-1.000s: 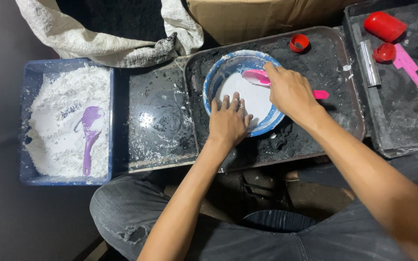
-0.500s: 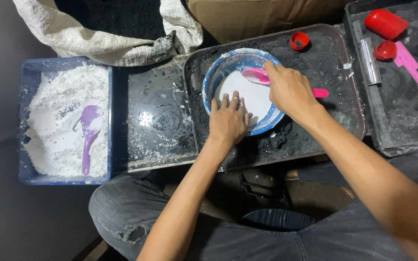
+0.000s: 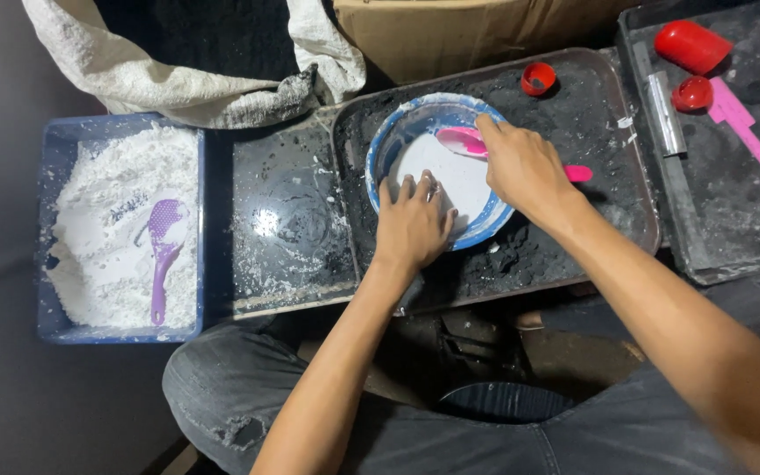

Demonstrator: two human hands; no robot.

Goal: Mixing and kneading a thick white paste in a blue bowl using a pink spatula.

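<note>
We steadied the blue bowl (image 3: pixel 402 132) with our left hand (image 3: pixel 412 227) spread flat while our right hand (image 3: pixel 525 167) pinched the pink spatula (image 3: pixel 462 141); the white paste lay partly smoothed.

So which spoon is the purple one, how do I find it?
Look at the blue tub at the far left, heaped with white powder. The purple spoon lies on that powder, handle pointing toward the person. The other spoon is pink, in the blue bowl under the right hand.
</note>
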